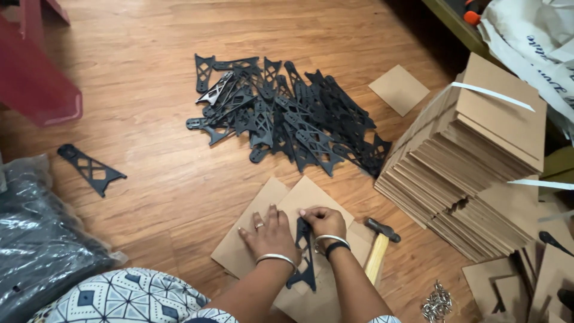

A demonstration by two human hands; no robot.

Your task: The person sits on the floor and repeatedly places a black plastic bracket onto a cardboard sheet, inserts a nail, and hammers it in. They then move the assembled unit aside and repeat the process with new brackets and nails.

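Matt black plastic bracket (304, 254); rough brown cardboard sheet (311, 200); glossy wood floor (149, 72).

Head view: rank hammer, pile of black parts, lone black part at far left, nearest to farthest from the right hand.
From the right hand:
1. Hammer, just right of it on the floor.
2. Pile of black parts, ahead, mid-floor.
3. Lone black part, far left, past the left hand.

Both hands on a bracket laid over cardboard sheets on the floor.

The left hand (270, 235) and right hand (324, 221) press the bracket (305, 257) onto the cardboard sheets (299, 203). A hammer (379, 250) lies just right. Beyond sits the bracket pile (287, 116); the cardboard stack (472, 155) stands right, a lone bracket (91, 168) far left.
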